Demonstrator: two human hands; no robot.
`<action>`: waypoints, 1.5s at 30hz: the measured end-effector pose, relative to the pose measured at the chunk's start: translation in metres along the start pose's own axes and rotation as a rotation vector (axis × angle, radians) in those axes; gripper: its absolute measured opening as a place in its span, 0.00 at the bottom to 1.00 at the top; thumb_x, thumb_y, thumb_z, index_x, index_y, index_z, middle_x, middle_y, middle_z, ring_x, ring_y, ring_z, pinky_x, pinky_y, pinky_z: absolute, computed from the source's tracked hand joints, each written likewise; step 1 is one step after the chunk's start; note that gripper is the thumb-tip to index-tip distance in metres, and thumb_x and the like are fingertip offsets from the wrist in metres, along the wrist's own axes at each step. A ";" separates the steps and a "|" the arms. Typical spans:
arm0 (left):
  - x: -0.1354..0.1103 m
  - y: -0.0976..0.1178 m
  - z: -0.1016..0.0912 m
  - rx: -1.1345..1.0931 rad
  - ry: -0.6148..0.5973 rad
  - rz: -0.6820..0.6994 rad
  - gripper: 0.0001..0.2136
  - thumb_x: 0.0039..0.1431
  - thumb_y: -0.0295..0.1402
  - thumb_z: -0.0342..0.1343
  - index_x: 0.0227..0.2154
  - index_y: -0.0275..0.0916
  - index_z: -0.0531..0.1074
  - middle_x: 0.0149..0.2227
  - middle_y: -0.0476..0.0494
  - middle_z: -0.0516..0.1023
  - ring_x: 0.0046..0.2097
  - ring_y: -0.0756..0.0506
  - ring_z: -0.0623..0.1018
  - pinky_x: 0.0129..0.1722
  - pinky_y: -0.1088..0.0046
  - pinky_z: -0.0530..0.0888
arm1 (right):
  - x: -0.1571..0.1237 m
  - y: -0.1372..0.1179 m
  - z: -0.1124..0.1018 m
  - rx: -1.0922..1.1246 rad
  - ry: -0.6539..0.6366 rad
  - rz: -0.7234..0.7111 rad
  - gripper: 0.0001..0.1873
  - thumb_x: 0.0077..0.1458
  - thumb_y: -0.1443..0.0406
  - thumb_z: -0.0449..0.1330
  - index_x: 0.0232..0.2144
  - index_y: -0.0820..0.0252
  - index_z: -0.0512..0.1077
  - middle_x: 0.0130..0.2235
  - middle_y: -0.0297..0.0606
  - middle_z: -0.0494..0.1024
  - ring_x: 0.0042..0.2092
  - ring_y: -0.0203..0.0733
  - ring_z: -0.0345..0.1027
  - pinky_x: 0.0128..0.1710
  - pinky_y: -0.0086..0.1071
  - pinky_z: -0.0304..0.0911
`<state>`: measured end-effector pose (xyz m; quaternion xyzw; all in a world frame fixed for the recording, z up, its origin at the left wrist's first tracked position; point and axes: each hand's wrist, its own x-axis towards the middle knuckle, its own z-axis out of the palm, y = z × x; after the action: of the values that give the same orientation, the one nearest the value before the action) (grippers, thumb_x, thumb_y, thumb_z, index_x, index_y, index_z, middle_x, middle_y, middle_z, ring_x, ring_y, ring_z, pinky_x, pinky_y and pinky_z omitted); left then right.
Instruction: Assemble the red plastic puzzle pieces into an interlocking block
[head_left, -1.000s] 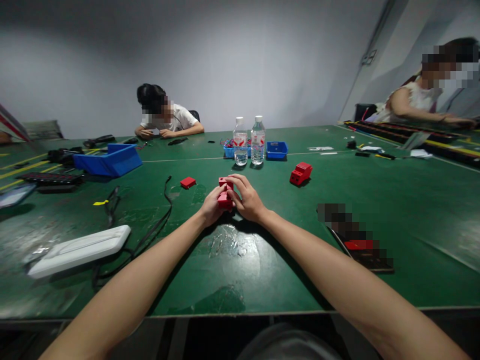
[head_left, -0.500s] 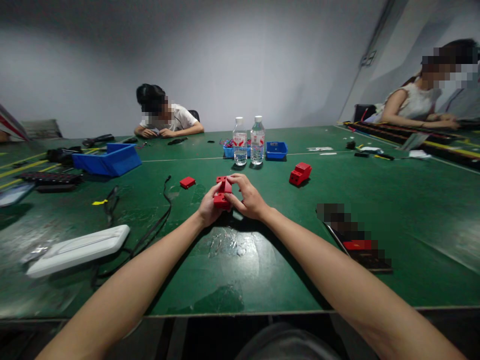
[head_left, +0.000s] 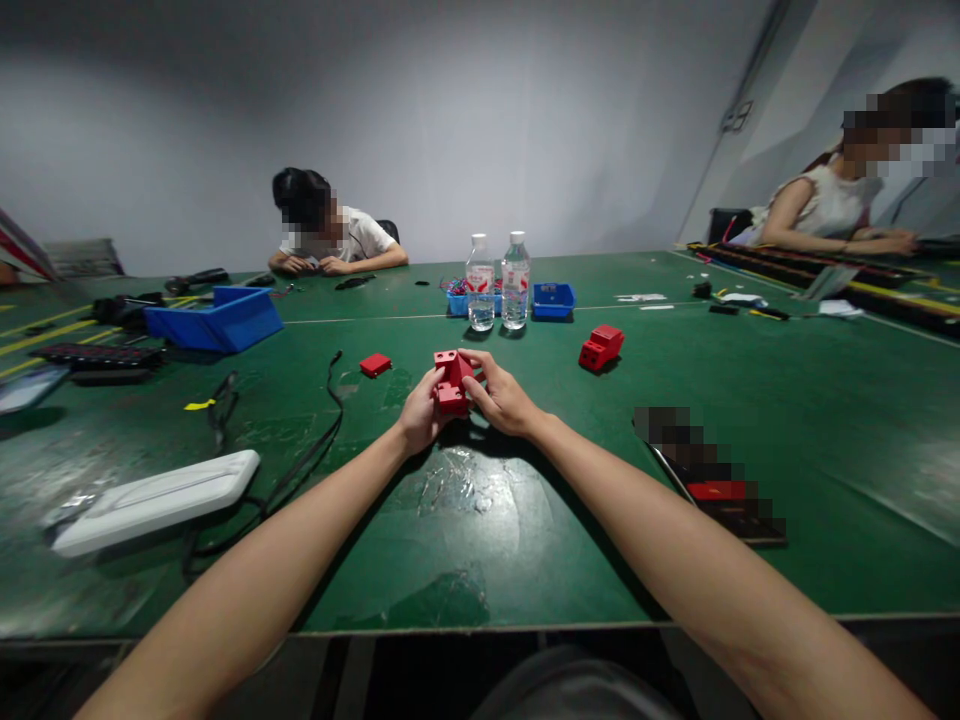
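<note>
Between my hands, just above the green table (head_left: 555, 540), is a red plastic block (head_left: 452, 398) with round holes and a stepped, sloping shape. My left hand (head_left: 422, 412) grips it from the left with the thumb on top. From the right, my right hand (head_left: 501, 395) holds it too, thumb on its near face and fingers behind it; parts of the block are hidden by the fingers. A small flat red piece (head_left: 376, 365) lies to the left of my hands. A second red block (head_left: 601, 348), also with holes, rests farther right.
Two water bottles (head_left: 480, 285) stand beyond my hands, near small blue bins (head_left: 553, 300). At left are a larger blue bin (head_left: 214, 322), a white elongated device (head_left: 161, 500) and a black cable (head_left: 319, 445). A phone-like dark object (head_left: 705, 480) lies right. Two people sit across the table.
The red block has turned between my hands, showing more of its holed and sloping faces, and has shifted slightly right. My right thumb and fingers have moved on it.
</note>
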<state>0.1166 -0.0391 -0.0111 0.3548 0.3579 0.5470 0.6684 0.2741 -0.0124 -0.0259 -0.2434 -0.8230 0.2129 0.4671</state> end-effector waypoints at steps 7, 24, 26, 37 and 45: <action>0.000 -0.004 -0.001 0.084 0.010 0.081 0.15 0.59 0.30 0.55 0.49 0.38 0.66 0.37 0.43 0.78 0.28 0.48 0.79 0.25 0.69 0.78 | 0.000 0.002 -0.001 -0.096 0.011 -0.070 0.26 0.61 0.60 0.55 0.59 0.58 0.59 0.54 0.47 0.70 0.51 0.45 0.68 0.51 0.41 0.66; 0.002 -0.003 0.006 0.228 0.203 0.166 0.13 0.59 0.26 0.48 0.48 0.40 0.62 0.29 0.50 0.75 0.21 0.51 0.73 0.19 0.76 0.73 | 0.001 0.001 0.003 -0.380 0.066 -0.206 0.22 0.64 0.61 0.51 0.58 0.58 0.60 0.54 0.52 0.65 0.54 0.50 0.66 0.50 0.45 0.68; 0.003 -0.003 0.007 0.249 0.268 0.175 0.11 0.61 0.26 0.48 0.46 0.40 0.63 0.27 0.51 0.74 0.20 0.52 0.72 0.18 0.77 0.72 | 0.002 0.001 0.004 -0.383 0.079 -0.228 0.20 0.63 0.63 0.51 0.57 0.57 0.61 0.53 0.51 0.65 0.54 0.49 0.66 0.51 0.45 0.68; 0.004 -0.003 0.010 0.254 0.347 0.138 0.07 0.63 0.27 0.48 0.44 0.38 0.63 0.26 0.51 0.73 0.20 0.52 0.72 0.20 0.77 0.72 | 0.003 -0.001 0.004 -0.364 0.108 -0.244 0.19 0.61 0.65 0.54 0.54 0.57 0.62 0.53 0.50 0.66 0.55 0.49 0.65 0.53 0.46 0.67; 0.003 0.000 0.014 0.201 0.351 0.078 0.07 0.63 0.26 0.49 0.43 0.37 0.63 0.29 0.47 0.74 0.22 0.51 0.74 0.22 0.74 0.75 | 0.003 0.005 0.007 -0.404 0.171 -0.304 0.15 0.61 0.65 0.54 0.51 0.58 0.63 0.51 0.50 0.66 0.52 0.47 0.66 0.50 0.42 0.68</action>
<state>0.1292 -0.0375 -0.0049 0.3326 0.5076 0.5876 0.5352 0.2676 -0.0076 -0.0294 -0.2224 -0.8333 -0.0496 0.5037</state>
